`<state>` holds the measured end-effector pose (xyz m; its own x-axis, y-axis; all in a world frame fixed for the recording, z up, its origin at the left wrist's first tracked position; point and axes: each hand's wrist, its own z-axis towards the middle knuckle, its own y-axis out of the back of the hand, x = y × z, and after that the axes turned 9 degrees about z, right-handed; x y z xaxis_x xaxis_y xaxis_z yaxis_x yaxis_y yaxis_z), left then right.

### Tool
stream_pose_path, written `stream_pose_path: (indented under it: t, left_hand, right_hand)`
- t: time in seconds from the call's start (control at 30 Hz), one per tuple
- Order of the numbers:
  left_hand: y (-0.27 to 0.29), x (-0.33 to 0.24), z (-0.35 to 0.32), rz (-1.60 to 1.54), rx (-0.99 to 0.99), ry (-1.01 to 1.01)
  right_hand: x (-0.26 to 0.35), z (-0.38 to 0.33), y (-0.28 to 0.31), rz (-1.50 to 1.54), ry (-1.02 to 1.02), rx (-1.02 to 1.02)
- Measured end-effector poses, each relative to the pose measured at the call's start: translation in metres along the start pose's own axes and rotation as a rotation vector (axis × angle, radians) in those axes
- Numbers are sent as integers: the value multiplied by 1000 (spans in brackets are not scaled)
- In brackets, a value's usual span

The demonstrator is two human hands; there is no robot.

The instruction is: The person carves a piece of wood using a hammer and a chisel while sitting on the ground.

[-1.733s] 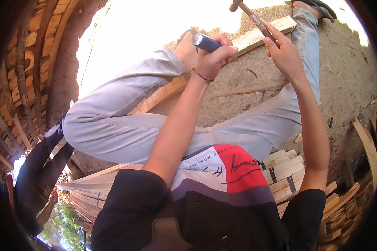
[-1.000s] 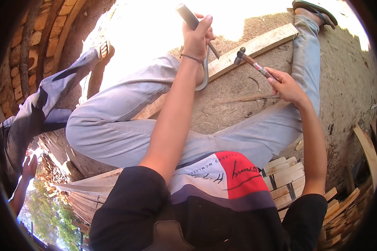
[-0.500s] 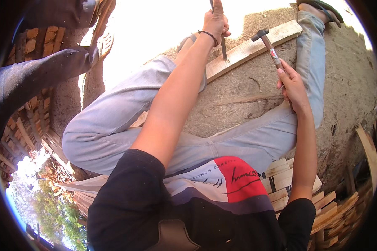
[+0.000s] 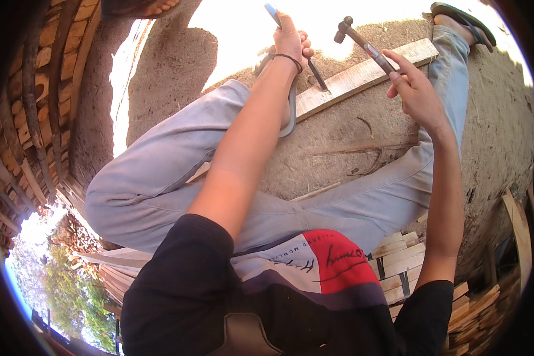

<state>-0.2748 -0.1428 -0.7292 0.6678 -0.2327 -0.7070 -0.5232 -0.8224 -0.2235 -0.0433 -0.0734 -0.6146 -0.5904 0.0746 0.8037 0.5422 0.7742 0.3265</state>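
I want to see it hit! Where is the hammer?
In the head view the hammer is top right, held in the right hand, its head raised above the wooden plank.

head fisheye, looking down, close

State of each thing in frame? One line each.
left hand: closed around chisel handle
chisel: upright-tilted, tip on the plank
right hand: gripping hammer handle
hammer: raised, head clear of the chisel
plank: flat on the dirt, across the legs
sandal: on the foot at plank's end
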Motion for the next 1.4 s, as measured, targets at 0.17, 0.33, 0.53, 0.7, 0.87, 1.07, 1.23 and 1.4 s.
stream_pose_path:
  t: [0.17,0.33,0.53,0.7,0.87,1.07,1.23,1.4]
  left_hand:
    - [3,2,13,-26,63,130]
    - [12,6,16,-67,75,168]
    - [-4,2,11,-89,153,133]
    - [4,3,12,-119,107,144]
    - [12,5,13,-127,148,151]
    - [5,6,17,-100,98,215]
    - [8,12,17,-78,105,187]
    - [11,14,18,-92,103,179]
  right_hand:
    - [77,60,-10,-303,230,-91]
    - [173,93,-11,-615,214,337]
    - [168,196,-47,-1311,765,-8]
    - [186,197,-69,-1349,437,165]
    - [179,198,-76,-1344,454,138]
    - [175,195,-74,-1338,450,106]
    - [177,195,-84,-1345,443,137]
    - [174,197,-87,-1343,435,161]
